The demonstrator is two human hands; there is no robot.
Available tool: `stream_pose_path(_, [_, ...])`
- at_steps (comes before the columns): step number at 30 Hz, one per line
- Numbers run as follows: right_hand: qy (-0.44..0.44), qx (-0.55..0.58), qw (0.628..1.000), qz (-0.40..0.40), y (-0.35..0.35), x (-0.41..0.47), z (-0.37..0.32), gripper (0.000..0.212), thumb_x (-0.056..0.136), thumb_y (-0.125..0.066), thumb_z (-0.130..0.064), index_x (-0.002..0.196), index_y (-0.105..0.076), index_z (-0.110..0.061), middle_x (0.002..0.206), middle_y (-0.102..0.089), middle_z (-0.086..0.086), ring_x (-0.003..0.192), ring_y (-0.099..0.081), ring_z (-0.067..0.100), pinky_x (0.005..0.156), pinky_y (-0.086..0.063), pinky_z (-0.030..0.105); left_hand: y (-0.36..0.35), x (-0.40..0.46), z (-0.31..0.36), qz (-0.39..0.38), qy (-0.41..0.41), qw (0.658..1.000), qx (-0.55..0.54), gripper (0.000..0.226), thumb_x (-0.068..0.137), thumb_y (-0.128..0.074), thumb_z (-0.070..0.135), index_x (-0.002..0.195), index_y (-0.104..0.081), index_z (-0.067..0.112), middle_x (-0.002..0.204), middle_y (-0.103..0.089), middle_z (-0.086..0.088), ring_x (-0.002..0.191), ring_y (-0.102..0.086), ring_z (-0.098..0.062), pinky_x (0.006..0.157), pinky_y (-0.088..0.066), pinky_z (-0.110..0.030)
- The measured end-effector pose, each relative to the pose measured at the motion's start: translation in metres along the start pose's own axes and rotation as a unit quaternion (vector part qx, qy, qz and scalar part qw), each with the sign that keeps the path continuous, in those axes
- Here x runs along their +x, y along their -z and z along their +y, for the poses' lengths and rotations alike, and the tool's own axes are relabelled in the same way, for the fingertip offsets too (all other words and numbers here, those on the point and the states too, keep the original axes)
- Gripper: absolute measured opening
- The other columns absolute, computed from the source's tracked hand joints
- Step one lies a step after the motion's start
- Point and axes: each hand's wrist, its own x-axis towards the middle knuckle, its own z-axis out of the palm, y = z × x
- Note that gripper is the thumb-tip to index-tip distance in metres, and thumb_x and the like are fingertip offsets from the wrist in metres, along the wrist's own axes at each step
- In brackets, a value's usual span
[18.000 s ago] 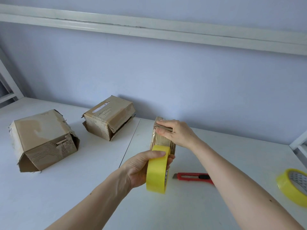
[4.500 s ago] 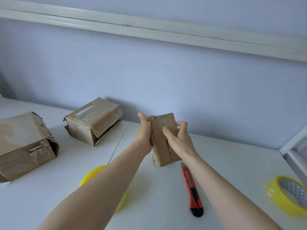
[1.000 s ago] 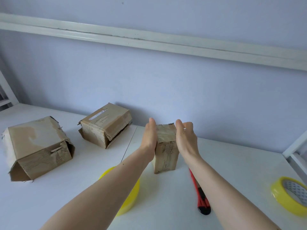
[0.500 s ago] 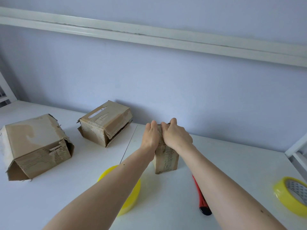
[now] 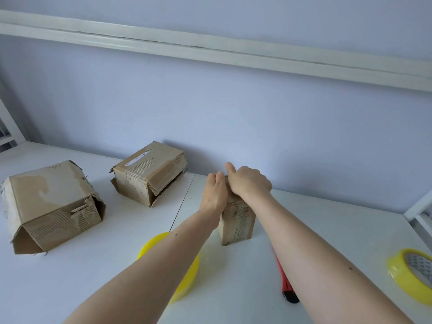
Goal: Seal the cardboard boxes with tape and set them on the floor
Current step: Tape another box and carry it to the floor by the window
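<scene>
Nearest the camera, a yellow tape roll (image 5: 187, 274) lay flat on the white table (image 5: 93, 288), partly hidden under the left forearm, with a red utility knife (image 5: 286, 288) under the right forearm and a second tape roll (image 5: 411, 274) at the near right edge. Farther in, the small cardboard box (image 5: 236, 220) stood upright at the table centre. The left hand (image 5: 214, 195) lay flat against its upper left side, fingers extended. The right hand (image 5: 249, 183) covered the top, fingers curled over the far edge and thumb raised. The step in hand was judged to be pressing the tape down onto the top seam. For a sound seal, pressure should run along the seam toward the edges while the left hand braces the tall box against tipping. Two larger boxes, one at far centre (image 5: 149, 171) and one at left (image 5: 53, 204), lay with flaps gaping, apparently unsealed.
</scene>
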Motion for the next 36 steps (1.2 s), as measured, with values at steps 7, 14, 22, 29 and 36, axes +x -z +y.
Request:
stream_pose_path(7, [0.023,0.029,0.997,0.066,-0.004,-0.006,0.007,0.045,0.106,-0.027,-0.043,0.089,-0.055,-0.012,0.100,-0.066,0.011,0.088,-0.054,0.031,0.072,-0.038,0.033,0.007,-0.001,-0.002,-0.046,0.021,0.999,0.002,0.032,0.105,-0.030,0.044,0.107,-0.050,0.019,0.106,-0.056,0.002,0.091,-0.052,-0.010,0.075,-0.039,-0.027])
stream_pose_path(14, [0.103,0.303,0.932,0.170,-0.008,-0.028,0.044,0.036,0.103,-0.042,-0.043,0.098,-0.051,-0.008,0.084,-0.064,0.002,0.082,-0.057,0.028,0.069,-0.041,0.036,0.017,0.003,-0.010,-0.033,0.052,0.995,-0.076,0.071,0.098,-0.023,0.074,0.159,-0.014,0.040,0.168,-0.008,0.014,0.155,-0.005,-0.010,0.123,-0.005,-0.040])
stream_pose_path(22, [-0.014,0.318,0.944,0.082,-0.044,-0.045,0.082,0.025,0.091,-0.044,-0.014,0.116,-0.046,-0.021,0.095,-0.064,-0.002,0.091,-0.058,0.024,0.078,-0.044,0.036,-0.003,0.008,-0.039,-0.044,0.005,0.991,0.126,0.060,0.101,-0.032,0.046,0.158,-0.016,0.041,0.164,-0.018,0.012,0.150,-0.018,-0.026,0.123,-0.016,-0.047])
stream_pose_path(29, [-0.028,0.140,0.990,-0.020,-0.055,-0.034,0.063,0.067,0.101,-0.022,-0.061,0.154,-0.015,-0.020,0.137,-0.051,0.016,0.122,-0.053,0.037,0.092,-0.038,0.044,-0.005,0.024,-0.055,-0.026,0.007,0.982,0.186,0.047,0.105,-0.029,0.033,0.152,-0.034,0.036,0.150,-0.044,0.005,0.140,-0.022,-0.027,0.117,-0.023,-0.043])
stream_pose_path(36, [-0.022,0.052,0.998,-0.012,-0.070,-0.029,0.061,0.075,0.101,-0.023,-0.062,0.155,-0.002,-0.015,0.126,-0.061,0.015,0.112,-0.060,0.034,0.081,-0.041,0.041,-0.008,0.031,-0.059,-0.014,0.002,0.977,0.211,0.040,0.106,-0.024,0.033,0.141,-0.044,0.026,0.139,-0.050,-0.004,0.111,-0.027,-0.020,0.112,-0.024,-0.042])
